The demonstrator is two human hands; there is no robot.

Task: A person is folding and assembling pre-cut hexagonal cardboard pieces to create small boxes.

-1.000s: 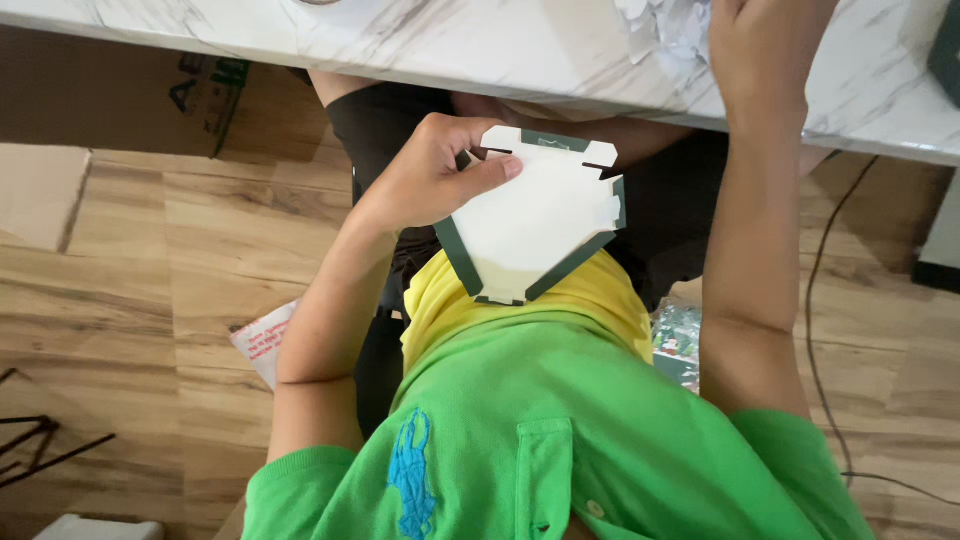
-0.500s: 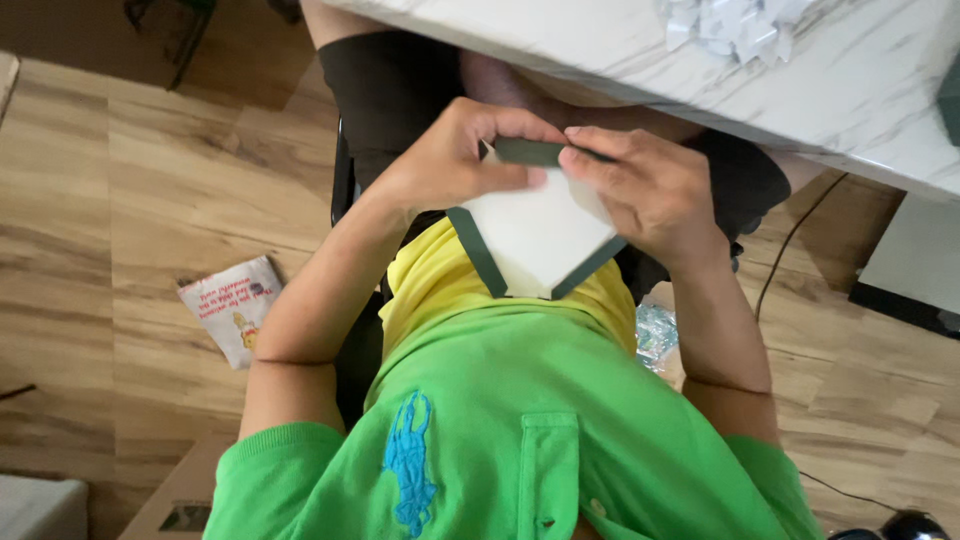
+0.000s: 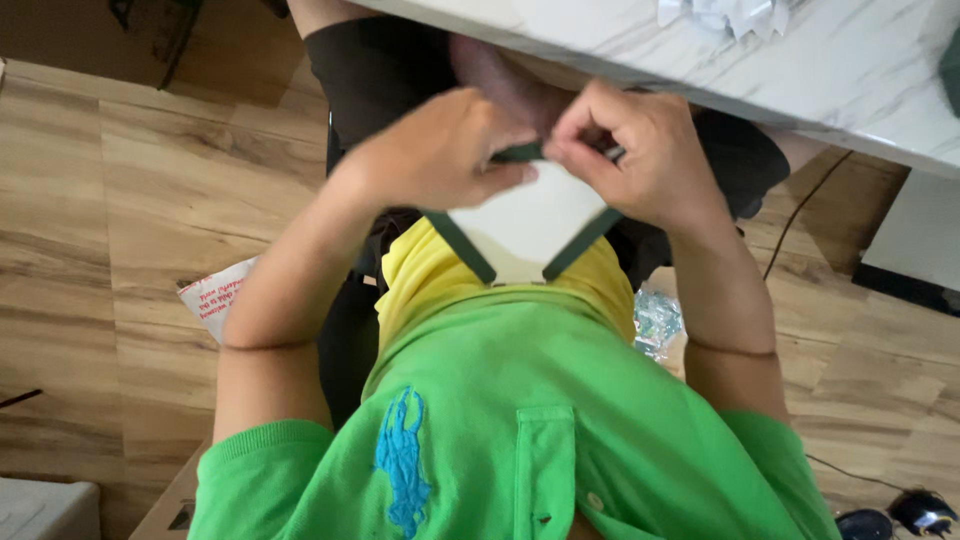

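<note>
Both of my hands hold a flat white cardboard piece with dark green edges (image 3: 525, 225) over my lap, just below the edge of the marble table (image 3: 830, 70). My left hand (image 3: 440, 150) grips its upper left part, thumb lying across the top green flap. My right hand (image 3: 640, 150) pinches the same top flap from the right. The upper part of the piece is hidden under my fingers. My green shirt (image 3: 520, 420) fills the bottom of the view.
Crumpled white paper (image 3: 730, 15) lies on the table top. On the wooden floor are a white printed packet (image 3: 215, 295) at the left, a clear plastic wrapper (image 3: 655, 320) at the right, a black cable (image 3: 800, 230), and a cardboard box (image 3: 170, 500) at the bottom.
My right hand came down from the table and took hold of the cardboard piece's top flap. Both hands now close over it, and the piece sits a little lower in my lap.
</note>
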